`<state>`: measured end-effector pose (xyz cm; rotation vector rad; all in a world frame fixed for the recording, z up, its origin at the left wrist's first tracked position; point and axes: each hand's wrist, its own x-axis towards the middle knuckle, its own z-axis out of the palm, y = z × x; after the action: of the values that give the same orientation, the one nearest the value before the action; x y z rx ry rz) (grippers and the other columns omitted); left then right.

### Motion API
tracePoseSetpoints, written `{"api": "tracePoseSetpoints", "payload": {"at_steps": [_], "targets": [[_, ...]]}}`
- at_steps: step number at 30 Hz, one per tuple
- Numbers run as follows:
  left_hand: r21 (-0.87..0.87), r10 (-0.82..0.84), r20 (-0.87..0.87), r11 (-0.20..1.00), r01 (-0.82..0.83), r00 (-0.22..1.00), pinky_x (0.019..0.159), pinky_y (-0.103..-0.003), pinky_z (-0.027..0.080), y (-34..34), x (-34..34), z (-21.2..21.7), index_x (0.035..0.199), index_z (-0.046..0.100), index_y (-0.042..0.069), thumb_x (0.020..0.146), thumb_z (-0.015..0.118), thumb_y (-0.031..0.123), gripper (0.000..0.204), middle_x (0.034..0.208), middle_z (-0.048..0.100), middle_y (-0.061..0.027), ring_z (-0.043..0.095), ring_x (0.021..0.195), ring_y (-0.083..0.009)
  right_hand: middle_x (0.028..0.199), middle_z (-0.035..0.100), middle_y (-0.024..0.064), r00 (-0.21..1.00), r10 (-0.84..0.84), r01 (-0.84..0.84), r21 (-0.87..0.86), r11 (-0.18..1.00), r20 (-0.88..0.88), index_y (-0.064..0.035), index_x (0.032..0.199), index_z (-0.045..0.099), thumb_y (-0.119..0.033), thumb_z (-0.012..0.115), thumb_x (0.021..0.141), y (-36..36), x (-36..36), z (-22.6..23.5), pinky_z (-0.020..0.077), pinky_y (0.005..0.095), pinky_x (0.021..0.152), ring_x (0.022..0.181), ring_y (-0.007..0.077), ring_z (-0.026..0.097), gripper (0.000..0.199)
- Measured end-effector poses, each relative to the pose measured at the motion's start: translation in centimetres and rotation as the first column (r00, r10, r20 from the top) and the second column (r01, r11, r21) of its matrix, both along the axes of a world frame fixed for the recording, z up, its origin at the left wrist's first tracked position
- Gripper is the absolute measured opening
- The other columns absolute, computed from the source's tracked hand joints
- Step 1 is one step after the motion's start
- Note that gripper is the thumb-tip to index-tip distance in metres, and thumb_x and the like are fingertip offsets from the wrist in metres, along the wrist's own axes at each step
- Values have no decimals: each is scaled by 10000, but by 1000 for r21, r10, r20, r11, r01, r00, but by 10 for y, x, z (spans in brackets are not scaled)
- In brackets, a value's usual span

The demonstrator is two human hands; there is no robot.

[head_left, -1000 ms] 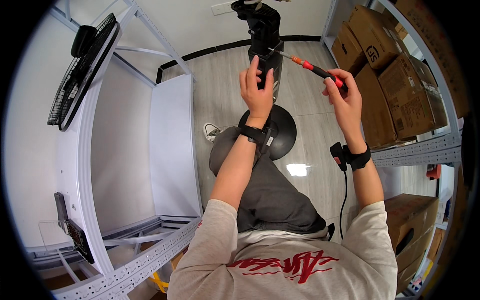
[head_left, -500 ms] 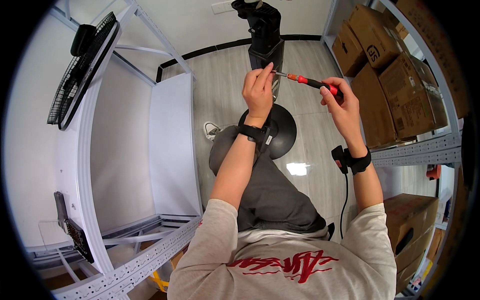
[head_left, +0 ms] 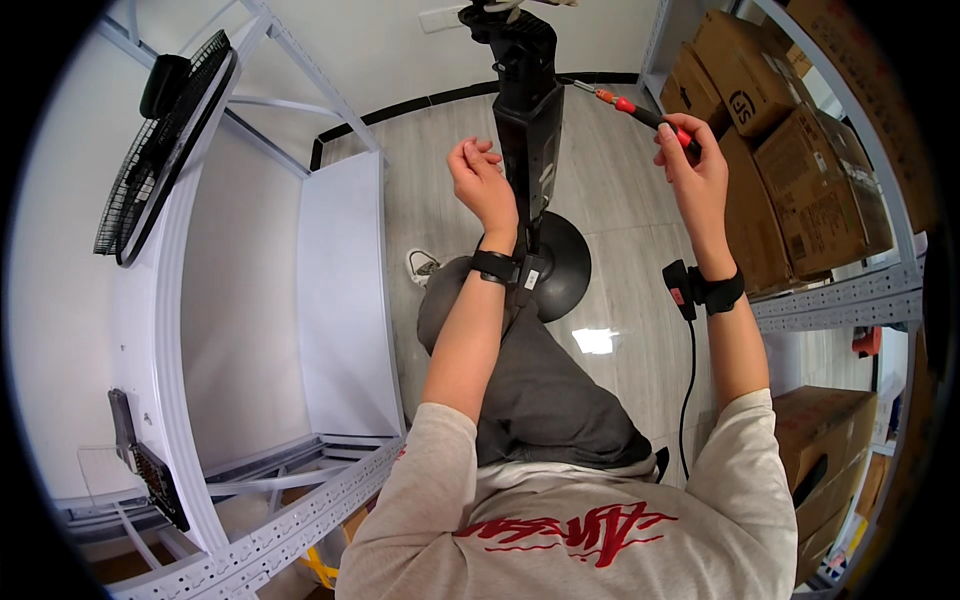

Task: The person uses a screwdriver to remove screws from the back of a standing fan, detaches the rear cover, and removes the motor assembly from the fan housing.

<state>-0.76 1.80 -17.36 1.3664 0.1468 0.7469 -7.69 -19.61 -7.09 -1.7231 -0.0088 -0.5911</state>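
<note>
My right hand [head_left: 700, 190] grips a screwdriver [head_left: 640, 112] by its red-and-black handle. The metal shaft points up and left toward the stand, with its tip apart from it. My left hand [head_left: 484, 190] is just left of the stand, its fingers curled together; whatever they hold, if anything, is too small to make out. Between my hands rises a black stand [head_left: 527, 120], with an open, uneven top and a round black base [head_left: 566, 268] on the floor. Some pale wires or cords [head_left: 515, 10] show at its top.
At left, a white shelf unit [head_left: 340, 290] carries a black fan grille [head_left: 165, 150] and a small black panel [head_left: 160, 485]. Cardboard boxes [head_left: 810, 190] fill the metal rack at right. A black cable [head_left: 688, 400] hangs from the device on my right wrist.
My hands have moved apart. The left went left and down off the screwdriver's tip; the right moved up and slightly right with the screwdriver, its tip now higher.
</note>
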Motion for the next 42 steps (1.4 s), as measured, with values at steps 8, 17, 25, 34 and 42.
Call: {"api": "tracePoseSetpoints", "payload": {"at_steps": [8,17,25,34,42], "targets": [[-434,-247,-98,882,182,964,619,-239,437,12,21,-35,1119,585,-47,869,407,-6,310,1009,574,-108,519,728,-112,842,648,4,998,44,-43,36,998,-35,-26,1094,631,-246,671,950,6,7,2,411,204,571,695,57,603,267],[-548,-398,-163,797,252,903,539,-224,376,12,22,-28,1051,605,-6,947,509,153,213,791,542,-11,466,638,-97,847,649,7,997,76,-73,78,994,-26,-23,1094,629,-249,666,953,4,7,-2,403,197,546,684,54,591,269],[-29,-255,-108,967,253,961,660,-250,416,-1,13,-20,1180,620,-31,964,621,418,499,767,492,8,453,696,-100,845,661,15,994,90,-84,98,992,-67,-19,1088,633,-267,650,960,6,20,-3,403,197,544,661,52,583,280],[241,-189,-76,949,202,979,632,-273,394,3,10,-20,1241,613,-29,780,833,401,667,857,471,-15,420,709,-117,758,639,-2,965,197,-186,78,979,-171,-24,1097,623,-298,618,979,4,21,5,375,197,508,574,48,546,299],[327,-128,-120,931,161,985,616,-275,384,0,2,-4,1194,635,-19,743,859,374,639,809,453,-13,407,685,-134,788,632,-8,955,286,-290,-43,956,-83,-49,1149,601,-267,588,1001,-2,21,6,347,188,492,628,39,557,264]]}}
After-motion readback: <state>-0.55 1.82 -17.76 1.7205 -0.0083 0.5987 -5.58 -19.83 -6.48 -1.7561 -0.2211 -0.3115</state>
